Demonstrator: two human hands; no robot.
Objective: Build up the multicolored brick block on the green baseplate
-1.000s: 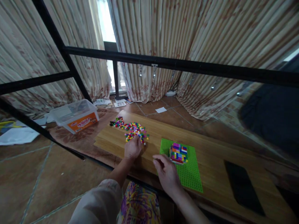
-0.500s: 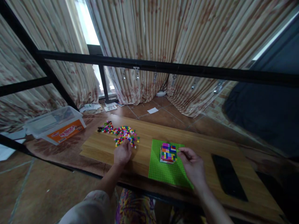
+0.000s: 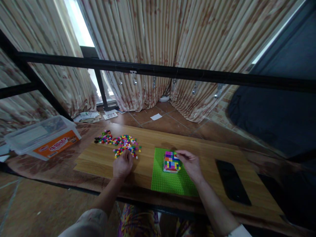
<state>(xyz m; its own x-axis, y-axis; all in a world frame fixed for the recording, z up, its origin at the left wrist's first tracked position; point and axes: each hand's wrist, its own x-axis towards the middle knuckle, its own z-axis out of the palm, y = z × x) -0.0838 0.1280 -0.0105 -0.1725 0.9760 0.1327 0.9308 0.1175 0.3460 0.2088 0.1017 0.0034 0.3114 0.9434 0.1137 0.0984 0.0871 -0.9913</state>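
A small block of multicoloured toy bricks, built up in layers, stands on a green studded baseplate. My right hand reaches in from the right, its thumb and finger pinched at the far right corner of the block's top. Whatever is between those fingertips is too small to make out. At the near edge of a pile of loose toy bricks, my left hand is closed with fingertips down among the pieces. The fingers hide what they touch.
A wooden board carries all this. A black phone-like slab lies right of the baseplate. At the left stands a clear plastic tub with an orange label. A black metal rail crosses in front of patterned curtains.
My right hand has moved in from beside the brick block to the far right corner of its top. My left hand stays at the pile. The whole view has shifted slightly.
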